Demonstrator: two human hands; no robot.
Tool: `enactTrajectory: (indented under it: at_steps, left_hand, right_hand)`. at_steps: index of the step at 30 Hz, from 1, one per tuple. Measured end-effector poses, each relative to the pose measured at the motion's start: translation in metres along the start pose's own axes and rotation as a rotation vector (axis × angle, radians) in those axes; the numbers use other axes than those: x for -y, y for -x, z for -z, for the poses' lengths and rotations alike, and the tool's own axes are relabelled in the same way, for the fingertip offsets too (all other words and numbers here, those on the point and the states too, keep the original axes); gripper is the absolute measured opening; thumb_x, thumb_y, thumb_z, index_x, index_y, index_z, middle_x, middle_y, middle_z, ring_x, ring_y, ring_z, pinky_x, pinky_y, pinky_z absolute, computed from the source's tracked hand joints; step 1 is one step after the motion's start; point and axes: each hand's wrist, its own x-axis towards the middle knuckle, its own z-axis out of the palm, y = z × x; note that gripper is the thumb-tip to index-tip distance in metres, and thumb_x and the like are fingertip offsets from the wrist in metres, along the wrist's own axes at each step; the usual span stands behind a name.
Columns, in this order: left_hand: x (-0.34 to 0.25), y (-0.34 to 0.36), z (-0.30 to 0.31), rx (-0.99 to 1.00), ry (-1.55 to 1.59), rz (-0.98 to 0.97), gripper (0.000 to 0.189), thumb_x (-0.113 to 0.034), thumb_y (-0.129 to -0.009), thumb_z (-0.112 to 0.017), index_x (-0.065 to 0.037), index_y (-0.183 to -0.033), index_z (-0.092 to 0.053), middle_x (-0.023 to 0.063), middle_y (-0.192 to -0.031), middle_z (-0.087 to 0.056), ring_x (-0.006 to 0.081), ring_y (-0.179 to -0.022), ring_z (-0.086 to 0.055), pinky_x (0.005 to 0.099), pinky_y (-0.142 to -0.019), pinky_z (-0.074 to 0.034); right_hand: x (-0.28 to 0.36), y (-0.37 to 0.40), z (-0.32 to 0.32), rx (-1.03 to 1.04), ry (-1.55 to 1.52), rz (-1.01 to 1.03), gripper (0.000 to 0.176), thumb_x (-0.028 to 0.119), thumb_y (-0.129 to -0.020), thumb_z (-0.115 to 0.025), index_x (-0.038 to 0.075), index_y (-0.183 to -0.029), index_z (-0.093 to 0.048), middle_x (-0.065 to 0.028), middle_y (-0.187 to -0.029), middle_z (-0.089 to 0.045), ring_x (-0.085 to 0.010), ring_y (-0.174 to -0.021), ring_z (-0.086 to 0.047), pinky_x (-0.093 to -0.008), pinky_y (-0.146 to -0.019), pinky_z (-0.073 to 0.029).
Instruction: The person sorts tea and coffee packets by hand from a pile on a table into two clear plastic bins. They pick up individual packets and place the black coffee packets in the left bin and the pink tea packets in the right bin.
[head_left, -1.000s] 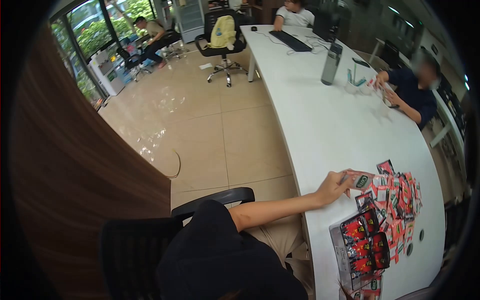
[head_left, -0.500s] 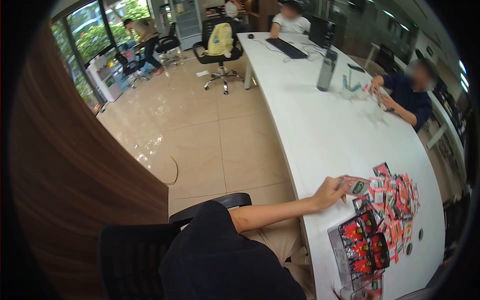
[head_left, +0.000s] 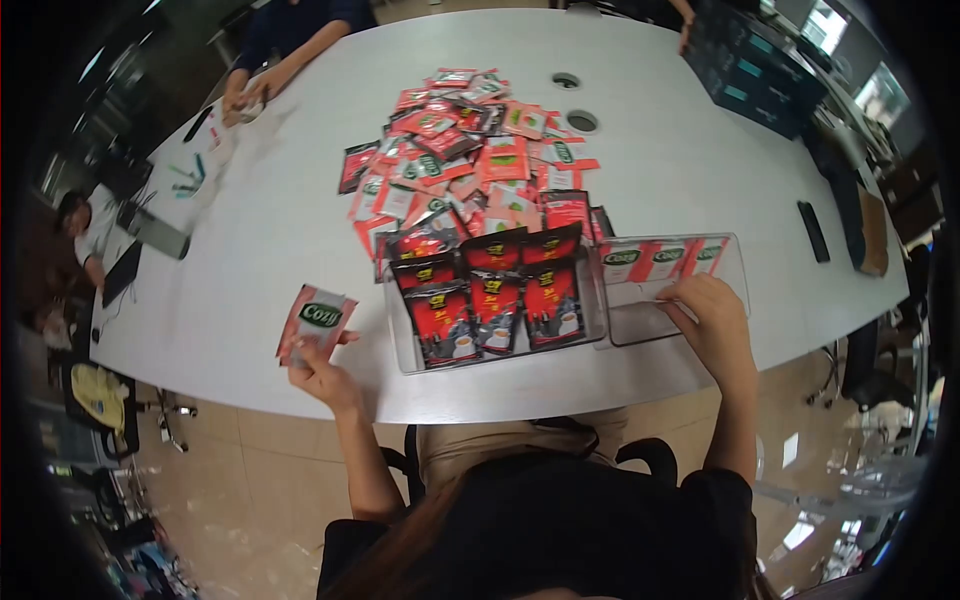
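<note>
My left hand (head_left: 325,382) holds up a red and silver Cozy tea sachet (head_left: 316,318) above the table's near edge, left of the boxes. My right hand (head_left: 712,318) reaches over a clear plastic box (head_left: 655,338), fingers bent and thumb apart, with nothing visible between them. Three Cozy sachets (head_left: 664,261) stand in a row along that box's back wall. Beside it, a second clear box (head_left: 403,348) carries black and red coffee sachets (head_left: 497,308) standing in rows. Behind both boxes lies a loose pile of mixed sachets (head_left: 455,165).
Two round cable holes (head_left: 581,121) open in the white table (head_left: 300,180). A dark box (head_left: 752,70) stands far right, near a black phone-like object (head_left: 812,232). Across the table, another person's hands (head_left: 250,95) work at far left, near a grey bottle (head_left: 155,230).
My view has swung right, from the room on the left to the boxes and pile. A hand with a Cozy sachet has moved from beside the pile to left of the boxes. My right hand now shows.
</note>
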Motion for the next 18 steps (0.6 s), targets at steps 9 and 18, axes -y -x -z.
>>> enactTrajectory:
  at_steps: [9,18]
  left_hand:
    - [0.001,0.000,-0.002,0.006,0.028,-0.063,0.042,-0.028,-0.101,-0.044,0.013,-0.112,-0.045,0.0236,-0.104,-0.060,0.0259,-0.065,-0.065,0.0311,-0.049,-0.057]
    - [-0.006,0.003,-0.008,-0.030,-0.047,-0.083,0.049,-0.035,-0.102,-0.041,0.012,-0.110,-0.053,0.0196,-0.093,-0.065,0.0245,-0.062,-0.065,0.0307,-0.053,-0.054]
  right_hand:
    - [-0.005,-0.026,-0.018,-0.095,0.070,0.091,0.025,0.007,-0.069,-0.075,0.008,-0.090,-0.061,-0.0046,-0.087,-0.059,-0.0238,-0.083,-0.057,-0.0366,-0.070,-0.046]
    - [-0.003,-0.053,-0.025,-0.003,0.204,0.069,0.070,0.011,-0.057,-0.083,0.013,-0.120,-0.051,-0.0081,-0.140,-0.042,-0.0289,-0.119,-0.048,-0.0390,-0.086,-0.044]
